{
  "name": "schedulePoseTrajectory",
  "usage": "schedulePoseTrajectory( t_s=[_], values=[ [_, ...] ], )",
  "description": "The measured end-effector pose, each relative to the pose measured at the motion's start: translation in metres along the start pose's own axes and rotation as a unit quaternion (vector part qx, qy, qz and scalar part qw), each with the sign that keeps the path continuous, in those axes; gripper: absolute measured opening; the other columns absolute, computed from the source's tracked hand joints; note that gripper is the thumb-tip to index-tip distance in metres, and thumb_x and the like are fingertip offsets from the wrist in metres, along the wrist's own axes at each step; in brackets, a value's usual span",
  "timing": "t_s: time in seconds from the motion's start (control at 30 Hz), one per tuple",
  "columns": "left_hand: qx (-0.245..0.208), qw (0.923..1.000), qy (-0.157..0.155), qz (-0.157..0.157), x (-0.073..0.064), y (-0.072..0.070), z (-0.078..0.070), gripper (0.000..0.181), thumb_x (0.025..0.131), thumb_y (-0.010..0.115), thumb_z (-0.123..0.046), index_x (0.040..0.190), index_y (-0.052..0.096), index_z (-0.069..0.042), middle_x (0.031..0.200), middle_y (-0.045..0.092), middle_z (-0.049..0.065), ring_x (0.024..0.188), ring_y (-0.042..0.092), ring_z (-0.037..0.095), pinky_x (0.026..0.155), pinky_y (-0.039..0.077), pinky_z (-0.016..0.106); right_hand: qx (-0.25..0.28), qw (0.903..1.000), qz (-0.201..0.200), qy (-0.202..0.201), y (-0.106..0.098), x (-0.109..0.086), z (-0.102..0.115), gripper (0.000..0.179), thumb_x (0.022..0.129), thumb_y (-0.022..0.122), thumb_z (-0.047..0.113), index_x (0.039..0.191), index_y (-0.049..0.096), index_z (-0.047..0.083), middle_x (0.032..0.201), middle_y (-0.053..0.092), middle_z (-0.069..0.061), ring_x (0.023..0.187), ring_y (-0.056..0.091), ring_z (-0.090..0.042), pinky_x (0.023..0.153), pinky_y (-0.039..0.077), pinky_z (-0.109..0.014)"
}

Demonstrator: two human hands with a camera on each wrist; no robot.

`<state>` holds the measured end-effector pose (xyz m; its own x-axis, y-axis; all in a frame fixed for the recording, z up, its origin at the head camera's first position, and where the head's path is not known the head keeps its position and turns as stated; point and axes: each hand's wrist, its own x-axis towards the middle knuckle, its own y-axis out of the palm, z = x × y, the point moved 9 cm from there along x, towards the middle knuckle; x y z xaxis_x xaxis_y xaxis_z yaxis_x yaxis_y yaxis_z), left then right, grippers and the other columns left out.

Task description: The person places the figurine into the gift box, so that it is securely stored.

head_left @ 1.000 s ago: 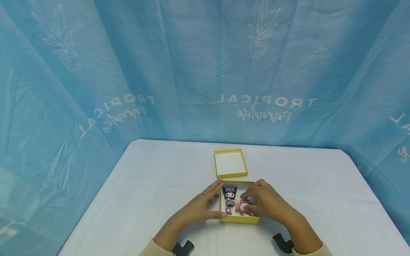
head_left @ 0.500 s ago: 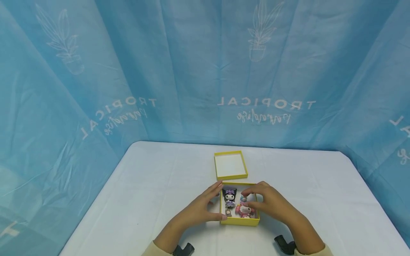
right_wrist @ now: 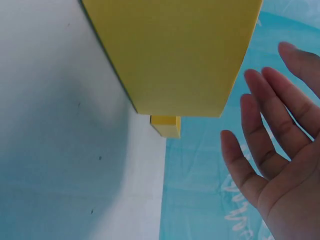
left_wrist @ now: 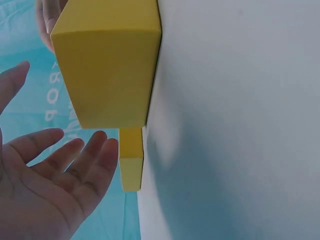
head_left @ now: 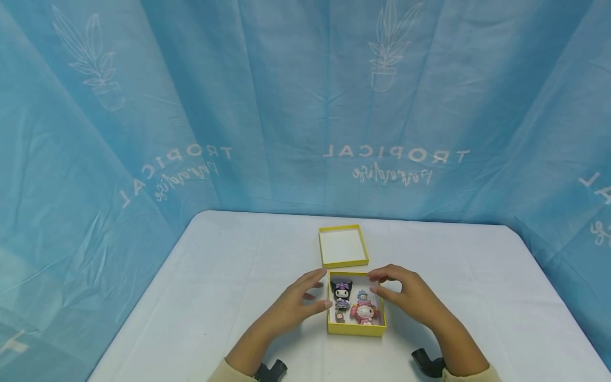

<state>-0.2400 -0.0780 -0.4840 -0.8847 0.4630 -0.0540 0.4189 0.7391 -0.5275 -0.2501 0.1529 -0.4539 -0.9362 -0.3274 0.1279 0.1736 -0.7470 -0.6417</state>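
A yellow box with a white inside stands on the table. In its left half lie a black-and-purple figurine and a tiny brownish one. To the right are a pink figurine and a small blue-topped one. My left hand is beside the box's left wall, fingers spread and holding nothing; the left wrist view shows its palm apart from the box. Over the far right corner hovers my right hand, its fingers loosely bent with nothing between them.
Behind the box lies its yellow-rimmed lid, white inside facing up. White cloth covers the table. Blue curtains with plant prints hang at the back and sides.
My right hand has let go of the pink figurine and lifted up and to the right, out of the box. The left hand has drawn slightly away from the box's left side.
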Motion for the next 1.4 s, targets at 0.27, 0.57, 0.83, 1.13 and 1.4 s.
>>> schedulePoseTrajectory(
  t_s=[0.27,0.57,0.83,1.13,1.4],
  values=[
    [0.004,0.9988,-0.033,-0.037,0.005,-0.015,0.003,0.076,0.093,0.066,-0.056,0.158,0.036,-0.03,0.163,0.036,-0.004,0.134,0.055,0.028,0.105,0.052,0.049,0.004,0.9991,-0.042,-0.005,-0.008,0.003,-0.008,0.035,0.094,0.071,0.04,0.126,0.068,0.027,0.12,0.07,0.007,0.111,0.067,-0.022,0.099,0.055,-0.051],
    [0.005,0.9967,-0.044,-0.067,0.015,-0.026,0.007,0.073,0.094,0.064,-0.058,0.156,0.038,-0.031,0.163,0.037,0.0,0.132,0.057,0.032,0.101,0.055,0.048,-0.01,0.9977,-0.066,0.011,-0.012,0.01,-0.016,0.046,0.096,0.068,0.042,0.137,0.061,0.024,0.131,0.061,-0.002,0.114,0.065,-0.024,0.101,0.055,-0.049],
    [0.006,0.9932,-0.074,-0.09,0.024,-0.032,0.013,0.07,0.094,0.063,-0.058,0.155,0.039,-0.035,0.161,0.04,0.0,0.126,0.06,0.033,0.098,0.057,0.048,-0.005,0.9975,-0.068,0.019,-0.013,0.019,-0.02,0.054,0.099,0.064,0.044,0.145,0.053,0.019,0.141,0.055,-0.01,0.124,0.061,-0.03,0.106,0.051,-0.054],
    [-0.024,0.9914,-0.076,-0.103,0.036,-0.033,0.011,0.069,0.096,0.063,-0.053,0.156,0.038,-0.03,0.162,0.04,0.001,0.141,0.05,0.03,0.109,0.05,0.052,0.041,0.9953,-0.056,0.067,-0.008,0.031,-0.038,0.055,0.099,0.062,0.046,0.146,0.051,0.019,0.147,0.052,-0.012,0.13,0.058,-0.032,0.107,0.05,-0.053],
    [-0.059,0.987,-0.108,-0.103,0.048,-0.031,0.02,0.072,0.095,0.064,-0.055,0.157,0.037,-0.03,0.159,0.044,0.007,0.143,0.048,0.034,0.108,0.049,0.055,0.064,0.9916,-0.035,0.107,-0.005,0.038,-0.054,0.062,0.098,0.061,0.051,0.15,0.047,0.021,0.151,0.051,-0.014,0.134,0.055,-0.039,0.111,0.045,-0.059]
  ],
)
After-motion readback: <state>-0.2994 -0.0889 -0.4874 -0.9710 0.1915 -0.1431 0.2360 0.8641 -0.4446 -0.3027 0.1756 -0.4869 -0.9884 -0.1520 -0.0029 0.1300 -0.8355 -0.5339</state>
